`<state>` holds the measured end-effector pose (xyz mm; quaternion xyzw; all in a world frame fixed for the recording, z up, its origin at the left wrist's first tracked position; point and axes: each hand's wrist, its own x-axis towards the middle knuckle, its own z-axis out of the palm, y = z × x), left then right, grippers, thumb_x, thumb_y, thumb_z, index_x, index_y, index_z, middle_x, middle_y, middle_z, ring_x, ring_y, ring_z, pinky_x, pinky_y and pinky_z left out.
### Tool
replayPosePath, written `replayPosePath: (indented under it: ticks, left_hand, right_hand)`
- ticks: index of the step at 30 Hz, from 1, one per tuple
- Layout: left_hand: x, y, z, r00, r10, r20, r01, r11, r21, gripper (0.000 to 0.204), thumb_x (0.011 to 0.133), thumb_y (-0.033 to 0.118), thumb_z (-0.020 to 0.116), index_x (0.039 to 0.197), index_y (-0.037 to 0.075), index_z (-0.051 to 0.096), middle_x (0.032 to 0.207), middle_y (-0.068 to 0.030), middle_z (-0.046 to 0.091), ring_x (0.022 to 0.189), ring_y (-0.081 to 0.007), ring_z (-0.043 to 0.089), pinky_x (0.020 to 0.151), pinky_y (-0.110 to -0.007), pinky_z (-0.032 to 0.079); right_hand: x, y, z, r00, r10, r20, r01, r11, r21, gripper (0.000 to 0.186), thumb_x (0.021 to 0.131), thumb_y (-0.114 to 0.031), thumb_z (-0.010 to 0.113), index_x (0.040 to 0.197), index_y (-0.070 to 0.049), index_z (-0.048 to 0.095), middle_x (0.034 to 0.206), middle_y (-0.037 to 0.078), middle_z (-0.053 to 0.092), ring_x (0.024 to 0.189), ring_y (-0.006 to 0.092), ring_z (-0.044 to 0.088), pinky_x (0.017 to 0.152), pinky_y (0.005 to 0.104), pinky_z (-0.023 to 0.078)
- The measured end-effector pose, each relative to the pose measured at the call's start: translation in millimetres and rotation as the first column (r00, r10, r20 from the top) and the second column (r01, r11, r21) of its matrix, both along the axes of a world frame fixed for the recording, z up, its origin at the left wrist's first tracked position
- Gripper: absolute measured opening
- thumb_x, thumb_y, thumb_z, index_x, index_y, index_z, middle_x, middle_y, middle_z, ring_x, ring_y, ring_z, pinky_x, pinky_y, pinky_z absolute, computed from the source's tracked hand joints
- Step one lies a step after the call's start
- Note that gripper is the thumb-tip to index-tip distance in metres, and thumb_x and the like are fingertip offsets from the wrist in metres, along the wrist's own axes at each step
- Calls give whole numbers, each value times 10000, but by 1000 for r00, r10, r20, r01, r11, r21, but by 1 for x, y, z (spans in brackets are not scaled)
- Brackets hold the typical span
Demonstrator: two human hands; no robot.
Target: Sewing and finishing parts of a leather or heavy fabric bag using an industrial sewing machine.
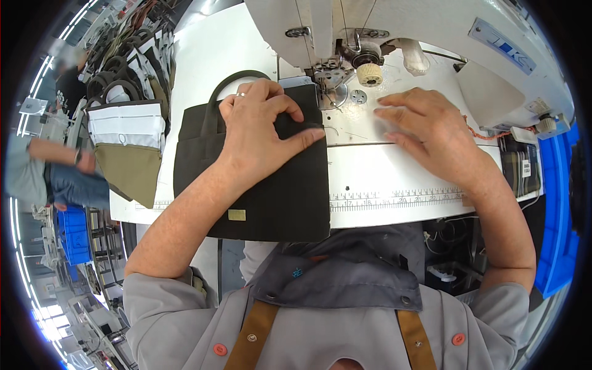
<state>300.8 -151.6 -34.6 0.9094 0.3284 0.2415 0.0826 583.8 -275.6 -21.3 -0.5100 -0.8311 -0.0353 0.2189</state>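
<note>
The black bag lies flat under the left hand, its handle arching beyond, its gold tag nearer than the wrist.

The bag lies on the left part of the worktable, its near edge overhanging and its far right corner beside the needle plate, with the left hand on top. Right of the bag, the right hand is over the table behind the ruler strip, though whether it touches is hard to tell. Behind both hands is the sewing machine; bag pieces are left of the bag, a bin beyond the table's right end.
</note>
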Motion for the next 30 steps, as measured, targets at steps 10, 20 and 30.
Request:
replayPosePath:
  ticks: [10, 20, 30]
  left_hand:
    - [3, 3, -21, 999, -15, 40, 16, 999, -30, 269, 763, 324, 854, 739, 104, 700, 1159, -62, 576, 1198, -284, 495, 1049, -491, 269]
    - [3, 6, -18, 1000, -5, 16, 7, 991, -134, 261, 775, 319, 833, 733, 109, 683, 1228, -64, 579, 1227, -292, 488, 1097, -506, 261]
    - [7, 7, -18, 999, 38, 22, -34, 987, -156, 236, 777, 300, 836, 754, 114, 693, 1251, -75, 574, 1246, -300, 494, 1122, -516, 248]
  right_hand:
    - [41, -14, -17, 929, -344, -137, 337, 939, -73, 318, 896, -132, 765, 1201, -48, 733, 1231, 123, 692, 1094, 340, 669, 964, 422, 534]
    - [8, -12, -9, 977, -202, -65, 203, 979, 2, 372, 863, -132, 785, 1226, -79, 724, 1210, 127, 683, 1085, 328, 660, 938, 423, 532]
    - [-52, 38, -21, 986, 152, -73, -152, 988, 0, 275, 834, -231, 804, 1054, -71, 762, 1046, 66, 629, 966, 259, 628, 811, 409, 506]
